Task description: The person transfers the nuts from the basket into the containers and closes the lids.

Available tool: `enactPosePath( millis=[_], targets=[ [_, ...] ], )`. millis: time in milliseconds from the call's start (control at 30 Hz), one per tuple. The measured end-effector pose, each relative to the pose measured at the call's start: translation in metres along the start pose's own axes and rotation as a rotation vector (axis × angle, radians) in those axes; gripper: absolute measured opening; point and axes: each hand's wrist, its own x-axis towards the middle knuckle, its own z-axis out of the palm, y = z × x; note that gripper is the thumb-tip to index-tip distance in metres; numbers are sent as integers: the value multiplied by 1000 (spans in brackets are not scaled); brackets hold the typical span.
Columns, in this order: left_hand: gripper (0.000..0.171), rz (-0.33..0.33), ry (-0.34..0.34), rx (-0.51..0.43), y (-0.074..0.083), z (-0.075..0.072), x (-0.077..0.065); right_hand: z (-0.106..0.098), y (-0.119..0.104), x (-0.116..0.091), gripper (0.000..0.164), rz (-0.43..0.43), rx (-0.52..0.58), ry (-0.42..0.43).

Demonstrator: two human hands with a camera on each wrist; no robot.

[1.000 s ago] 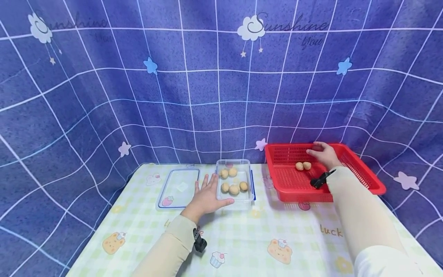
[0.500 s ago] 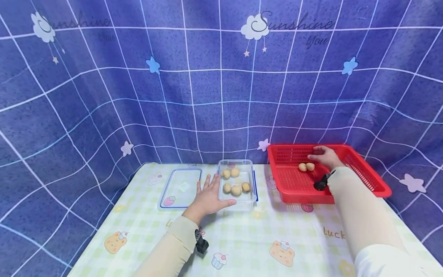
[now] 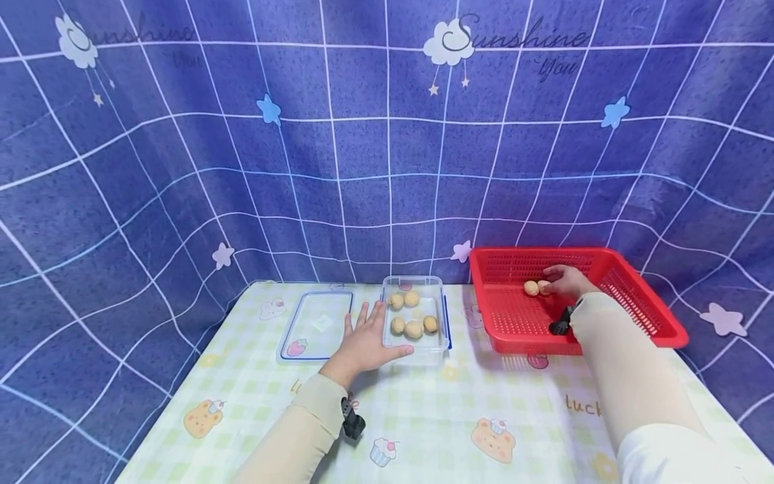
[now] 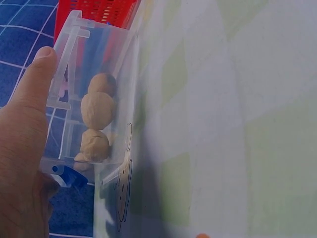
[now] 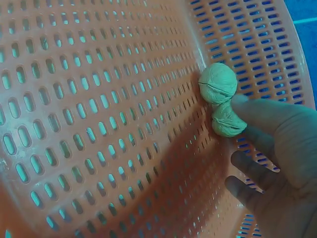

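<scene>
My left hand [image 3: 359,348] lies with spread, straight fingers along the left side of a clear plastic box [image 3: 417,349], its thumb across the front rim. Several walnuts [image 3: 414,329] sit inside the box, and some show through its wall in the left wrist view. Over on the right, my right hand [image 3: 568,281] reaches into a red perforated basket [image 3: 504,329]. Its thumb and a finger pinch one walnut [image 5: 227,125], partly covering it, while the other fingers are apart. A second walnut [image 5: 218,83] touches that one by the basket wall.
A clear lid [image 3: 317,327] with a blue seal lies left of the box. The box's blue side latch [image 3: 447,323] hangs toward the basket. A checked cloth [image 3: 435,417] covers the table, and a blue curtain [image 3: 363,148] hangs behind.
My right hand has lowered onto the right-hand walnut in the basket, and its fingers have closed in on it. My left hand has stayed at the box. The head view has shifted slightly.
</scene>
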Motion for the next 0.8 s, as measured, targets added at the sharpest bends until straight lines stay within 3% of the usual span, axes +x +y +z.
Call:
enactPosePath(
  millis=[200, 533, 800],
  targets=[
    [118, 11, -3, -3, 2, -2, -1, 5, 1, -3, 49, 34, -62, -50],
    [121, 6, 1, -2, 2, -3, -1, -1, -12, -4, 46, 16, -192, -64],
    [121, 4, 3, -1, 4, -4, -2, -6, -17, -5, 46, -9, -165, -32]
  ],
)
